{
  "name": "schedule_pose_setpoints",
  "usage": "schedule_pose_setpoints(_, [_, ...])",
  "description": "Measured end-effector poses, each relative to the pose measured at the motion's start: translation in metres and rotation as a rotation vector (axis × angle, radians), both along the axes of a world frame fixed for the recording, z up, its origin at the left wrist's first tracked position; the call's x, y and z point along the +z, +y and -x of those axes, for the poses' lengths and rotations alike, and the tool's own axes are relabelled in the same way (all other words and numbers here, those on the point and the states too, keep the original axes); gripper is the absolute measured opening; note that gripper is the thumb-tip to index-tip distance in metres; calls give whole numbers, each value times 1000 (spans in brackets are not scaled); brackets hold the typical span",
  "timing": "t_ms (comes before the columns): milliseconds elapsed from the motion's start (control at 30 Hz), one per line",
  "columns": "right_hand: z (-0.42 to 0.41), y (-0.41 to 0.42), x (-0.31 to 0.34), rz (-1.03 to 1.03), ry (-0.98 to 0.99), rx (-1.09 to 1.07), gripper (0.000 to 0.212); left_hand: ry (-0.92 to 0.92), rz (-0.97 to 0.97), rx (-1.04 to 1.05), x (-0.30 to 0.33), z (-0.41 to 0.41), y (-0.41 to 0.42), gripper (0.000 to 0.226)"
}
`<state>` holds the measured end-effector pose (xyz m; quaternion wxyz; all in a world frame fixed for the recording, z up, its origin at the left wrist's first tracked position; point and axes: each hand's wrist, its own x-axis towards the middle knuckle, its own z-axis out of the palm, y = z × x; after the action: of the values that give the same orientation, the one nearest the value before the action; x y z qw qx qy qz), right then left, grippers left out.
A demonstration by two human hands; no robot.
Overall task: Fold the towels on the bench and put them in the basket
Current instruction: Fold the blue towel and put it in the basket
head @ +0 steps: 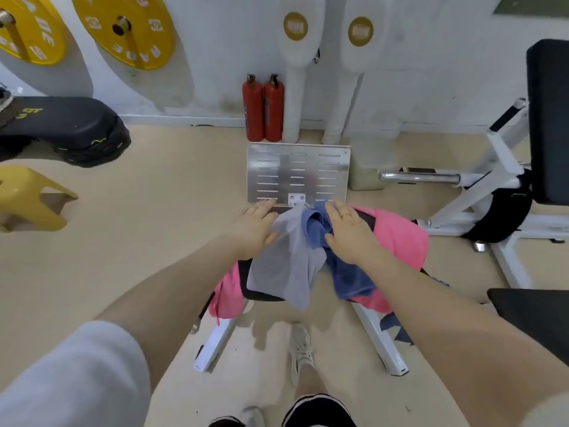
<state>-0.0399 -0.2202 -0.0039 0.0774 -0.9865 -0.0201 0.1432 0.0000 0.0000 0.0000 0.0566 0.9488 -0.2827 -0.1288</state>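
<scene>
Both flat, the left hand (255, 224) presses the limp grey towel (284, 260) and the right hand (349, 234) the blue towel (348, 272); best pinched at corners.

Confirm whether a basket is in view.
No: only the towels, grey, blue and pink, on the bench show.

Bright, even indoor light, soft shadows under the bench (261, 291), glare on the metal footplate (297, 174), wide-angle bending at edges, slight blur throughout
</scene>
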Motion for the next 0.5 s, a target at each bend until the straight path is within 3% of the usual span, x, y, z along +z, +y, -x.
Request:
schedule_pose_setpoints(133, [-37, -22, -16, -98, 163, 9, 64, 226, -124, 21, -21, -28, -28, 55])
schedule_pose_setpoints(233, [-59, -38, -41, -86, 325, 20, 76, 426, -162, 53, -36, -39, -47, 59])
schedule_pose_setpoints(333, [-72, -46, -64, -56, 435, 56, 84, 431, -145, 106, -43, -47, -54, 64])
schedule_pose_setpoints(500, [-84, -44, -86, 14, 330, 264, 79, 408, -184, 98, -52, -56, -56, 65])
